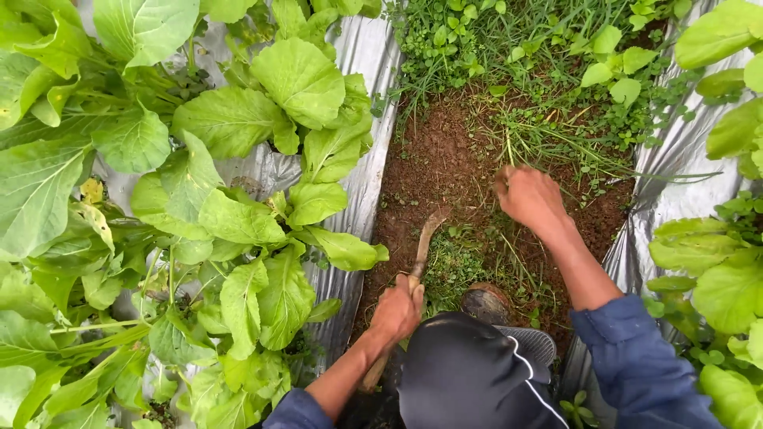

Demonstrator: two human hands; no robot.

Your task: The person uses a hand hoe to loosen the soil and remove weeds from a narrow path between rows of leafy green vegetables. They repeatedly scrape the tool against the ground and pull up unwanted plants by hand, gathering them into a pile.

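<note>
My left hand (396, 308) grips the wooden handle of a small hoe (422, 245), whose muddy blade rests on the bare brown soil (433, 163) of a furrow. My right hand (528, 196) is closed around a tuft of grass and weeds (531, 135) at the edge of the cleared patch. Both sleeves are blue. A dark cap (469, 373) sits at the bottom of the view, hiding part of the ground below.
Silver plastic mulch (362, 179) lines both sides of the furrow. Large leafy green plants (230, 214) fill the left bed, and more greens (723, 270) stand on the right. Dense weeds (517, 40) cover the far furrow. A muddy boot toe (487, 302) shows near the cap.
</note>
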